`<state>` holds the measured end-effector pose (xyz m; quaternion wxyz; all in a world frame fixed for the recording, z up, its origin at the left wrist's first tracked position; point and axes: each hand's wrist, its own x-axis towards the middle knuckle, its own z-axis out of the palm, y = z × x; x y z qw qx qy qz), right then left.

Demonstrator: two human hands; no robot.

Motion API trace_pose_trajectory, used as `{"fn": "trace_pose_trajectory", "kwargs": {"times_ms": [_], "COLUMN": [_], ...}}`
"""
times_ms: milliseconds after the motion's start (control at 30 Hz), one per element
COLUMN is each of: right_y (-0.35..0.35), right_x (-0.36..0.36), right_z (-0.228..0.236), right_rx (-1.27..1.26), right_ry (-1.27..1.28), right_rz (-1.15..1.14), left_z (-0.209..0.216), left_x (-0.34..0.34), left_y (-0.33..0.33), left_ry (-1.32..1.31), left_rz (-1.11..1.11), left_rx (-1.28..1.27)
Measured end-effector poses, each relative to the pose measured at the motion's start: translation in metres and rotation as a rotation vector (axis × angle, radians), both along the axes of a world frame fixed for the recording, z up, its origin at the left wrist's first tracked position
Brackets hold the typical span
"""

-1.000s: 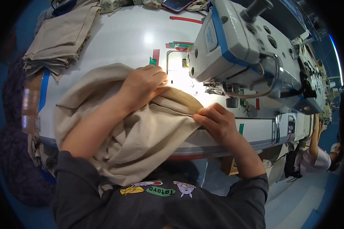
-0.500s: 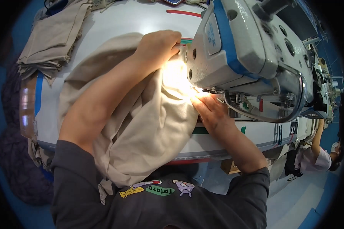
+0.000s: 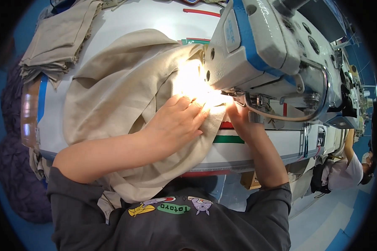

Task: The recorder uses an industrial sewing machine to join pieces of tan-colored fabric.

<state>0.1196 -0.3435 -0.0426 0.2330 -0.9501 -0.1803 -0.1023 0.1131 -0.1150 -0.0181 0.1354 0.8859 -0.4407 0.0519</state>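
Note:
A beige fabric piece (image 3: 117, 88) lies spread over the white sewing table (image 3: 113, 21) and hangs off its front edge. My left hand (image 3: 176, 123) presses flat on the fabric just in front of the sewing machine's needle area, fingers together. My right hand (image 3: 238, 115) sits under the head of the grey and blue sewing machine (image 3: 272, 54), pinching the fabric edge by the brightly lit needle; its fingertips are lost in the glare.
A stack of folded beige pieces (image 3: 56, 39) rests at the table's back left. A dark purple heap (image 3: 12, 175) lies left of the table. Another person (image 3: 347, 167) sits at the far right, beyond more machines.
My left hand has pulled back from the far side of the fabric to the needle area. The view has come closer to the machine, and my right hand has slid under its head.

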Motion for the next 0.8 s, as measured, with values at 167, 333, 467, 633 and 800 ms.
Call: {"fn": "trace_pose_trajectory", "kwargs": {"times_ms": [167, 333, 467, 633, 800], "right_y": [-0.011, -0.062, -0.087, -0.045, -0.012], "right_x": [0.036, 0.030, 0.041, 0.020, 0.005], "right_z": [-0.027, -0.072, -0.100, -0.041, 0.007], "right_rx": [0.156, -0.463, -1.087, -0.526, -0.217], "right_ry": [-0.064, -0.253, -0.433, -0.171, -0.390], "right_rz": [-0.021, -0.072, -0.140, -0.164, -0.079], "left_z": [-0.014, -0.018, -0.024, -0.022, -0.009], "left_x": [-0.001, 0.013, 0.038, 0.032, -0.003], "left_y": [0.002, 0.019, 0.047, 0.051, 0.026], "left_ry": [-0.038, 0.083, 0.116, -0.059, -0.024], "left_rz": [0.016, 0.027, 0.101, -0.300, -0.310], "left_rx": [-0.060, 0.019, 0.004, 0.069, -0.075]}}
